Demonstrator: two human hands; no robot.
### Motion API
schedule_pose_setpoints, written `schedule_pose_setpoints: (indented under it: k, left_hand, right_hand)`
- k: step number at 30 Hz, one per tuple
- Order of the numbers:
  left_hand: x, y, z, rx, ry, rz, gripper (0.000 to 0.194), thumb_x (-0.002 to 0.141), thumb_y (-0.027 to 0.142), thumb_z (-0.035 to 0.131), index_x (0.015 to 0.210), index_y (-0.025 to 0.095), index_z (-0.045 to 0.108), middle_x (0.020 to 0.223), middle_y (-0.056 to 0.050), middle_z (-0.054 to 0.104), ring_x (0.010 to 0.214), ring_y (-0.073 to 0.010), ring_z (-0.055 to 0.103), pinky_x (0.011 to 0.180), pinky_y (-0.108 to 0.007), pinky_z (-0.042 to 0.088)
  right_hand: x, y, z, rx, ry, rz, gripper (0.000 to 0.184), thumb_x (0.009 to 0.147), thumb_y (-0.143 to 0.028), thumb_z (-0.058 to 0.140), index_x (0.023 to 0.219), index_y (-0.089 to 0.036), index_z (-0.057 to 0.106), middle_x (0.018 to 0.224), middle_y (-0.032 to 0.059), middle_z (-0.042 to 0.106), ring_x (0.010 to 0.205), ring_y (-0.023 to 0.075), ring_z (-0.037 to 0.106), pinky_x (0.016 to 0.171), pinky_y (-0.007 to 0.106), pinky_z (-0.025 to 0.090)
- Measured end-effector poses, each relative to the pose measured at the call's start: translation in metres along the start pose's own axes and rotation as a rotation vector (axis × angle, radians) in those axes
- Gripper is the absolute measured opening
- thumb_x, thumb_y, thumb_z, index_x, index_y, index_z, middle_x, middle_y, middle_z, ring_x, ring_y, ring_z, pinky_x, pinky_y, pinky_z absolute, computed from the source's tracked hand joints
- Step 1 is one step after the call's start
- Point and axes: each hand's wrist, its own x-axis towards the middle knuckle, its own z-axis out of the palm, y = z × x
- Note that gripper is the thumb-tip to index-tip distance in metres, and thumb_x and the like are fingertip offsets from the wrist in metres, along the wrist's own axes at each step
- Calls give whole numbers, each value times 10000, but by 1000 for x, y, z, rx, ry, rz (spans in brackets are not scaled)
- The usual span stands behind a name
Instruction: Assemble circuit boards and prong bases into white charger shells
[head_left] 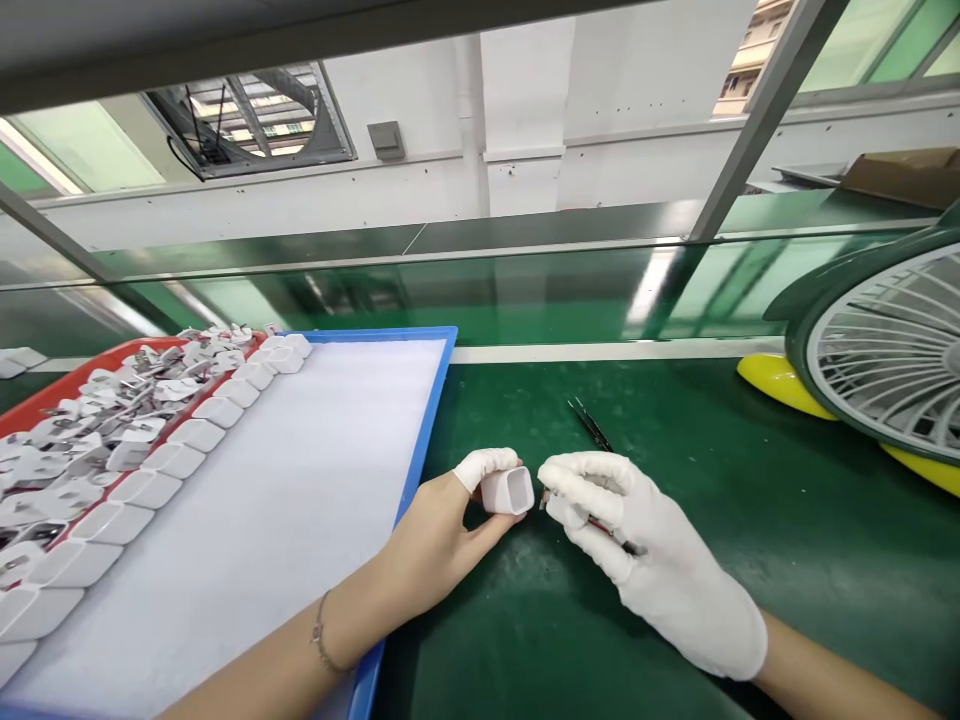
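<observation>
Two hands (442, 535) (645, 550) hold one charger shell (508, 490).

On the table (675, 620), the tray (431, 400) lies left of the left hand (442, 540), which holds a casing (508, 490) just beside the right hand (645, 550), with what may be tweezers (592, 425) behind them and a fan (885, 350) at far right.

No legible text, label, brand, number or sign on anything here.

Between my fingers (487, 466) sits a smooth, slightly glossy white plastic shell (508, 490). My right hand (660, 560) wears a matt white cloth glove. Beneath my fingers, the green worktop (675, 420) looks matt.
</observation>
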Motion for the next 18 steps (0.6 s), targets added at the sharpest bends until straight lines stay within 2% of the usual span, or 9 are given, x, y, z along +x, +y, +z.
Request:
schedule_pose_setpoints:
  k: [2,4,7,9,14,18]
  left_hand:
    - [-2,0,1,35,13,3,313,879,262,554,1179,271,463,1054,10,666,874,-137,648,760,-238,513]
    - [-3,-1,2,81,20,20,341,877,251,550,1204,266,455,1077,-7,661,910,-157,648,770,-255,517]
    - [-4,-4,4,135,28,85,372,881,235,539,1236,263,432,1123,-31,642,962,-172,639,800,-268,515]
    - [-4,-5,5,153,33,123,385,884,226,534,1248,269,415,1105,-30,640,933,-161,642,791,-262,516]
    - [-6,-1,7,165,31,124,372,878,221,548,1225,276,425,1107,-33,641,942,-172,641,755,-257,520]
    - [-7,2,8,150,-5,134,371,889,216,531,1235,277,410,1082,-26,644,896,-160,641,747,-259,514]
  right_hand:
    - [-2,-3,-1,33,-28,-21,561,904,-111,491,1377,-389,373,1066,1,590,801,112,586,676,215,524]
    - [-3,-5,-3,42,-16,-19,559,892,-110,516,1361,-382,378,1028,-10,619,709,109,583,582,207,512]
    - [-1,-5,-4,-73,27,-37,421,875,-117,542,1206,-378,540,1129,-2,602,899,169,606,658,254,525]
    - [1,-3,-2,-121,31,-47,425,874,-110,530,1197,-385,556,1154,6,590,971,199,592,702,287,527]
    - [-1,1,5,-61,96,-61,655,884,-105,506,1414,-416,280,1052,-12,620,762,155,583,651,279,521]
    - [-3,3,8,-94,101,-87,682,874,-83,500,1423,-408,258,983,-24,620,757,154,559,702,285,508]
